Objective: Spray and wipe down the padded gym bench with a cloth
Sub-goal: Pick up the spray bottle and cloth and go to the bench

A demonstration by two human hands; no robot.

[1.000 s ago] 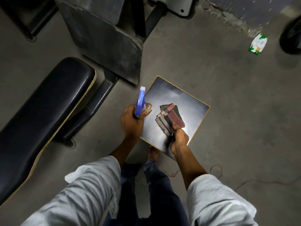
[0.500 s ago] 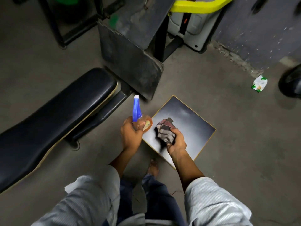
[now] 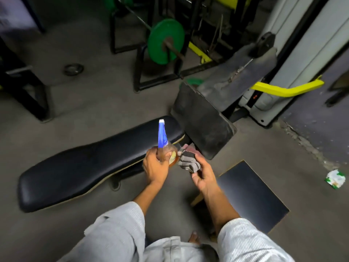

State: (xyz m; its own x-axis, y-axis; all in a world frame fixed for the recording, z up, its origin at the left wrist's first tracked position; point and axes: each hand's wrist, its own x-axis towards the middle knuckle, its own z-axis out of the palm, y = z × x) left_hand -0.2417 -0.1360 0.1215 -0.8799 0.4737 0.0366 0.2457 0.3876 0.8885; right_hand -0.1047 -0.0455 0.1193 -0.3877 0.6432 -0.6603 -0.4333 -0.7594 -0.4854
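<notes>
A long black padded bench lies low across the left and middle of the view. My left hand grips a spray bottle with a blue trigger head and an amber body, held upright over the bench's near right end. Beside it, my right hand holds a bunched striped grey and red cloth, which touches the bottle's side. Both hands hover just above the bench's front edge.
A dusty angled pad on a machine frame stands right behind the bench's end. A dark square board lies on the floor at the right. A green weight plate on a bar, a yellow handle and a wrapper are farther off.
The view has tilted up and both hands have lifted from over the square board toward the bench's right end. The cloth is now against the bottle.
</notes>
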